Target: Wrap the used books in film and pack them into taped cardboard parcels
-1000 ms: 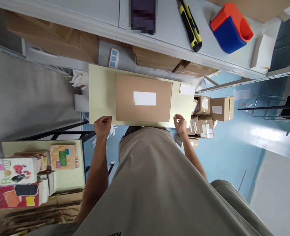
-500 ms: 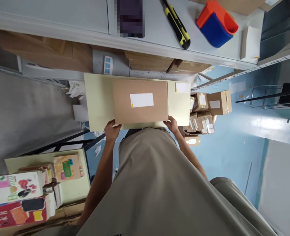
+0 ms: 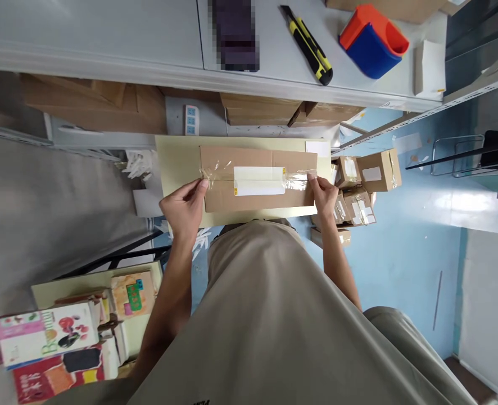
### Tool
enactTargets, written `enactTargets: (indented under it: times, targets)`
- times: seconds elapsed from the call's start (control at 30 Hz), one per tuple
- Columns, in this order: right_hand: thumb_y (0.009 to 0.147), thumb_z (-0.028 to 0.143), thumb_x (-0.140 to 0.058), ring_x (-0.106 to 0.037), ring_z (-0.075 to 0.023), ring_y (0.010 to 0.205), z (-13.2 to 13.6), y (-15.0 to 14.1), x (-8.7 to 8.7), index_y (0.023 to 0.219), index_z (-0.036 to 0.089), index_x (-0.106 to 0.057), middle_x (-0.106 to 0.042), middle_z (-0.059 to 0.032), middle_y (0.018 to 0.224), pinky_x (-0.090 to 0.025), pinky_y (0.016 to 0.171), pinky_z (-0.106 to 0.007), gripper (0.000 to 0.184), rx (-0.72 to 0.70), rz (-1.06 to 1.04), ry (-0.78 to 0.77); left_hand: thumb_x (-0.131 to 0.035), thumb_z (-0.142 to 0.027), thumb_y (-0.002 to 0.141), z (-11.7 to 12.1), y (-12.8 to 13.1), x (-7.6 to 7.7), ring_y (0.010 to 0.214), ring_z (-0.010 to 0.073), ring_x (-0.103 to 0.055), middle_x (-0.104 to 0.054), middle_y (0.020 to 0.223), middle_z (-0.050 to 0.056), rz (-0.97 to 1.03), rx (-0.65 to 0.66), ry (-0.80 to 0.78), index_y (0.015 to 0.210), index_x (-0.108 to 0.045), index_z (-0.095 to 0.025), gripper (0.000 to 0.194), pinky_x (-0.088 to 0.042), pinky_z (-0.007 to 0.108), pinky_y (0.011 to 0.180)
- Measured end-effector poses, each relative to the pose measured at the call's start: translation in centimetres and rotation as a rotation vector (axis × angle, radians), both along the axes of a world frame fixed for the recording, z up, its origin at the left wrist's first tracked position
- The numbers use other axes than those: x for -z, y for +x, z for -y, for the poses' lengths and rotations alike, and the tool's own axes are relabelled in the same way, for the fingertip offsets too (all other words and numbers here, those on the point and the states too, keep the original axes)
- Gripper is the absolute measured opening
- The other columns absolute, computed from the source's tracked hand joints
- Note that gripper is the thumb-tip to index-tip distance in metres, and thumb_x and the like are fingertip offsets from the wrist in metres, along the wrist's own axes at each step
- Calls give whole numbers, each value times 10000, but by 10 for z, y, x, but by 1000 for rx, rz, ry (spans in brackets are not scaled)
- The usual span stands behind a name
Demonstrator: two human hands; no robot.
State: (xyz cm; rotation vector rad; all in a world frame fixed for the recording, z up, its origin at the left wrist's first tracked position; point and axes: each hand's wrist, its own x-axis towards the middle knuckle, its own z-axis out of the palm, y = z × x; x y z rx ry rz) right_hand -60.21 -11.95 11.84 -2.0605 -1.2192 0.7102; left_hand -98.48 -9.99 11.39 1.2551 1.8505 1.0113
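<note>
"What are you holding?"

"A brown cardboard box (image 3: 259, 203), a long oblong with straight edges. My left hand (image 3: 184, 208) pinches its left end, and my right hand (image 3: 325, 197) grips the right end the same way."

"How does its surface look?"

"Matte, with a seam running lengthwise. Clear tape (image 3: 297, 180) shines along it (crinkled and glassy at the left end), and white labels (image 3: 259, 187) lie flat across the middle."

"And where is it?"

"Over the smooth, pale yellow board (image 3: 177, 157); I can't tell whether its underside touches. On the far side, a slim black-and-yellow cutter (image 3: 310, 50) lies on the grey metal shelf (image 3: 105, 34)."
</note>
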Motion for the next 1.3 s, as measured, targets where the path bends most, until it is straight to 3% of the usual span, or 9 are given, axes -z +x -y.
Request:
enactTargets:
  times: [0.1, 0.23, 0.33, 0.5, 0.7, 0.93, 1.07, 1.17, 1.3]
  targets:
    - [992, 783, -684, -747, -273, 853, -1, -9, 10, 765, 221, -779, -753, -52, 756, -604, 771, -384, 613, 101, -24, -1, -760, -571, 1008, -13, -6, 7, 1027, 285, -845, -894, 1032, 69, -71, 29, -79, 1088, -904, -219, 388, -656, 361, 958]
    - [999, 778, -649, -789, -303, 996, 4, -18, 28, 923, 224, -834, -852, -115, 985, -630, 906, -426, 589, 155, -20, 35, -752, -559, 998, -21, -15, 29, 943, 240, -829, -867, 970, 80, 1, 73, -144, 1071, -865, -176, 405, -638, 309, 888]
    - [1001, 780, -637, -794, -305, 998, 6, -20, 33, 979, 227, -837, -860, -123, 1002, -635, 923, -442, 589, 172, -26, 29, -760, -562, 984, -25, -18, 40, 988, 232, -822, -860, 1030, 87, 99, 92, -161, 1093, -829, -176, 406, -643, 299, 901]
    - [976, 775, -680, -787, -292, 990, 4, -21, 32, 994, 213, -824, -861, -123, 1009, -627, 906, -422, 580, 191, -95, 45, -743, -558, 990, -33, -17, 45, 1146, 247, -805, -855, 1199, 107, 159, 125, -154, 1172, -803, -189, 416, -645, 318, 999]
    - [971, 851, -610, -791, -296, 1079, 0, -28, 33, 1060, 213, -788, -861, -147, 1128, -637, 942, -405, 668, 203, -109, 8, -697, -581, 963, -45, -20, 50, 1118, 252, -789, -846, 1164, 101, 137, 136, -129, 1127, -799, -196, 431, -638, 318, 980]
    - [1018, 885, -526, -796, -302, 1136, 27, -46, 25, 1220, 204, -783, -863, -124, 1160, -633, 997, -380, 755, 212, -180, -93, -695, -584, 940, -45, -27, 45, 1044, 258, -781, -840, 1039, 32, 92, 205, -206, 1003, -777, -251, 348, -646, 388, 1017]
    - [1023, 904, -541, -792, -287, 1173, 54, -53, 21, 1314, 216, -770, -863, -113, 1250, -640, 1036, -382, 781, 242, -280, -70, -757, -590, 854, -43, -25, 44, 971, 264, -788, -848, 1017, 86, 14, 227, -174, 975, -760, -207, 401, -651, 393, 939]
    - [1032, 892, -557, -795, -273, 1157, 72, -46, 20, 1339, 221, -762, -860, -113, 1269, -649, 1037, -393, 765, 240, -335, -51, -732, -559, 834, -39, -11, 40, 928, 262, -786, -848, 965, 109, -81, 250, -148, 943, -769, -178, 399, -642, 378, 893]
    - [1061, 852, -559, -806, -262, 1125, 88, -18, 22, 1330, 216, -775, -865, -100, 1248, -659, 1008, -374, 723, 227, -337, -80, -715, -561, 834, -24, 18, 23, 890, 279, -789, -825, 869, 86, -146, 264, -99, 874, -770, -193, 374, -643, 379, 835]
